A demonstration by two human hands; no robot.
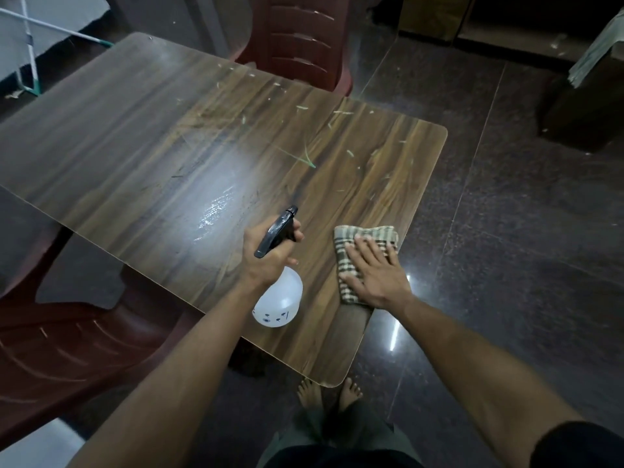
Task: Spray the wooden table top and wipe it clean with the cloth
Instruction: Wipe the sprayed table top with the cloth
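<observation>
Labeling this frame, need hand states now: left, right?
Left hand: grips the spray bottle, fingers curled at its trigger.
Right hand: open, fingers straight, flat on the checked cloth.

Wooden table top (141,136): dark grain, rounded corners, scattered pale debris, wet sheen near centre. Spray bottle (278,298): translucent white body, black trigger head, tilted above the near edge. Cloth (363,261): checked beige-dark, folded, flat near the right edge

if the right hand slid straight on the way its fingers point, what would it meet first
Probably nothing solid: the right hand lies flat on the checked cloth, fingers pointing up-left across the table top, where only small pale scraps lie.
</observation>
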